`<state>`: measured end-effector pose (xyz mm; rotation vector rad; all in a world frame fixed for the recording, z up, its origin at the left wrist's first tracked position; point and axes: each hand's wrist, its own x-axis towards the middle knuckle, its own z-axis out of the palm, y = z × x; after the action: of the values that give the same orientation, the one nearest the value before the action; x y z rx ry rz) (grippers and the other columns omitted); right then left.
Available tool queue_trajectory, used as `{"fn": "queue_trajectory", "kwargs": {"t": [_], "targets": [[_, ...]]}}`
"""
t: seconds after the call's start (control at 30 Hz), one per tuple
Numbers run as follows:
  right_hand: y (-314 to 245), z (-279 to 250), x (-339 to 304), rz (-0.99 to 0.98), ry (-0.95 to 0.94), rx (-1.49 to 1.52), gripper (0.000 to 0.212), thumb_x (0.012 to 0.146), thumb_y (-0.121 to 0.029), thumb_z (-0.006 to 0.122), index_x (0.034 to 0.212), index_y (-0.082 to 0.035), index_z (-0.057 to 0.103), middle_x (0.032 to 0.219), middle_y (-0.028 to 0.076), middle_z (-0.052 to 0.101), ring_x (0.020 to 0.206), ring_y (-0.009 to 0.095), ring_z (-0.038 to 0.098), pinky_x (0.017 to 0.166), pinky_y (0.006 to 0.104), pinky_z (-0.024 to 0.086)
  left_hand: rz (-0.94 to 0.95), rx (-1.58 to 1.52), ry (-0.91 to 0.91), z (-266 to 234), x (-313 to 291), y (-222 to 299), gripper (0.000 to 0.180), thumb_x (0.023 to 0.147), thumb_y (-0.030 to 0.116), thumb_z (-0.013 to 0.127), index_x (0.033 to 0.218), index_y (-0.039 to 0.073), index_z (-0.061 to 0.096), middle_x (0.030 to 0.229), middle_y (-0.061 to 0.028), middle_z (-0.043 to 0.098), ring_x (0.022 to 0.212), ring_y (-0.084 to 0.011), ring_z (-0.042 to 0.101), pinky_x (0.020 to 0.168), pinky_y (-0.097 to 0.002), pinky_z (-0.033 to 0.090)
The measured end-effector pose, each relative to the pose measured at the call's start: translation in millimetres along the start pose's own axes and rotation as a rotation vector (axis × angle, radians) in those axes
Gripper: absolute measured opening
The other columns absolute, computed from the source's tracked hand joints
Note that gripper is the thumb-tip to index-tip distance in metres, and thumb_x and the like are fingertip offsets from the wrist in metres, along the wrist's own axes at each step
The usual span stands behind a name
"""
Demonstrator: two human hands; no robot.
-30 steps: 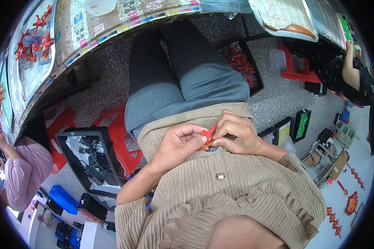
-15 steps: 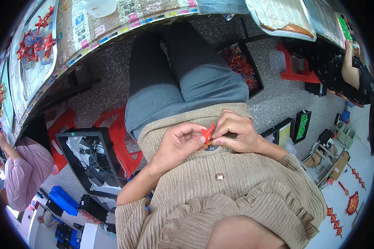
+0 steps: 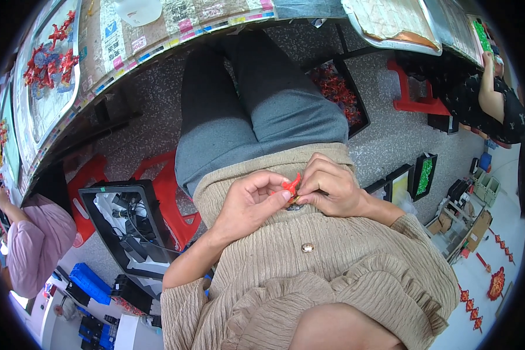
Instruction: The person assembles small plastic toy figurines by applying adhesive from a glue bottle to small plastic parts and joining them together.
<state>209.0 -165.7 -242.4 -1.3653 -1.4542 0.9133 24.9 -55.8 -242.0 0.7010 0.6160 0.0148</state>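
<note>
A small red plastic figure (image 3: pixel 291 185) with a pointed, horn-like tip is held up in front of my waist. My left hand (image 3: pixel 252 203) pinches it between thumb and fingers from the left. From the right, my right hand (image 3: pixel 331 188) is closed with its thumb and curled fingers pressed against the figure's side. A dark, bluish bit and a yellowish bit show under the red part, too small to make out. The fingers cover much of the figure.
A tray (image 3: pixel 76 96) of red and bluish pieces lies on the table (image 3: pixel 175 36) at the far left. A metal tray (image 3: pixel 391 44) sits at the far right. A black bin (image 3: pixel 364 116) of red pieces and a black crate (image 3: pixel 90 219) with cables flank my legs. Two people work nearby.
Both hands keep their hold on the red figure in nearly the same place. The figure and fingers have shifted only slightly, and less of the yellowish part shows.
</note>
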Motion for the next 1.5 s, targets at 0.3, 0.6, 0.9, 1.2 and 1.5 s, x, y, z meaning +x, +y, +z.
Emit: {"fn": "queue_trajectory", "kwargs": {"t": [0.3, 0.6, 0.9, 1.2, 1.5], "targets": [[1.5, 4.9, -5.5, -0.026, -0.029, -0.05, 0.02, 0.072, -0.01, 0.074, 0.077, -0.005, 0.056, 0.077, 0.008, 0.052, 0.07, 0.025, 0.052, 0.062, 0.0346, 0.043, -0.117, -0.016, 0.009, -1.8, 3.2, 0.9, 0.021, 0.093, 0.011, 0.059, 0.107, -0.004, 0.061, 0.094, -0.0086, 0.065, 0.083, -0.0117, 0.064, 0.074, -0.0242, 0.056], [0.0, 8.8, -9.1, -0.038, 0.031, -0.092, 0.022, 0.072, -0.009, 0.075, 0.077, -0.004, 0.054, 0.076, 0.01, 0.05, 0.069, 0.025, 0.051, 0.062, 0.0353, 0.043, -0.146, -0.059, 0.002, -3.1, 4.4, -0.2, 0.021, 0.093, 0.011, 0.059, 0.106, -0.004, 0.061, 0.095, -0.0089, 0.065, 0.083, -0.012, 0.064, 0.074, -0.0246, 0.056], [-2.7, 9.5, -6.8, -0.02, 0.038, -0.104, 0.023, 0.071, -0.007, 0.075, 0.076, -0.005, 0.053, 0.076, 0.009, 0.05, 0.069, 0.025, 0.051, 0.062, 0.0349, 0.043, -0.14, -0.08, -0.001, -3.6, 4.9, -1.2, 0.021, 0.093, 0.012, 0.059, 0.106, -0.004, 0.061, 0.095, -0.0093, 0.065, 0.083, -0.0124, 0.065, 0.074, -0.0246, 0.056], [-3.4, 7.6, -3.0, 0.012, -0.022, -0.078, 0.023, 0.07, -0.007, 0.076, 0.075, -0.005, 0.053, 0.076, 0.009, 0.05, 0.07, 0.025, 0.051, 0.062, 0.0346, 0.042, -0.124, -0.068, 0.022, -3.9, 4.5, -4.9, 0.022, 0.092, 0.013, 0.06, 0.105, -0.004, 0.061, 0.094, -0.0101, 0.066, 0.079, -0.0127, 0.065, 0.073, -0.0245, 0.056], [0.6, 10.0, -9.5, -0.071, 0.041, -0.102, 0.022, 0.07, -0.007, 0.076, 0.076, -0.003, 0.055, 0.076, 0.009, 0.05, 0.068, 0.024, 0.05, 0.06, 0.034, 0.043, -0.177, -0.109, 0.004, -3.3, 3.9, -1.7, 0.019, 0.093, 0.009, 0.057, 0.106, -0.005, 0.06, 0.094, -0.0097, 0.065, 0.081, -0.0126, 0.064, 0.074, -0.025, 0.055]]}}
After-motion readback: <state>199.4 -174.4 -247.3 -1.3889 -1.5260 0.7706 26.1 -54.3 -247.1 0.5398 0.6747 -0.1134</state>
